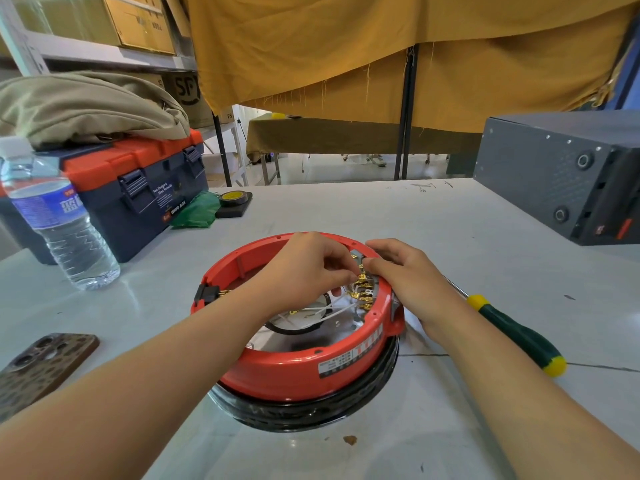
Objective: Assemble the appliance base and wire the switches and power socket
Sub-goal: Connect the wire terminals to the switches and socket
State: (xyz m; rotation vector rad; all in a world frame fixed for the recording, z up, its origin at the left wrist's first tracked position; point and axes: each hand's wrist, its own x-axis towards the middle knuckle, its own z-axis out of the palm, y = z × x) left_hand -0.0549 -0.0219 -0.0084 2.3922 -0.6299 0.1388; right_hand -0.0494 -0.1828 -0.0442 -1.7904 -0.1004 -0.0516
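Note:
A round red appliance base [291,372] lies upside down on the white table, resting on a black ring [311,410]. Inside it white wires [322,311] run to a row of brass terminals [363,289] on the switch block at the right inner wall. My left hand [304,268] reaches over the rim and pinches a brass terminal connector. My right hand [405,275] rests on the right rim, its fingers pressing the switch block beside the terminals. A black power socket [207,295] with brass pins sits in the left wall.
A green-and-yellow screwdriver [519,336] lies right of the base. At left stand a water bottle [55,220], a blue-and-orange toolbox [138,188] under a khaki cloth, tape roll [233,199] and a phone [38,368]. A dark metal box [568,174] sits at right.

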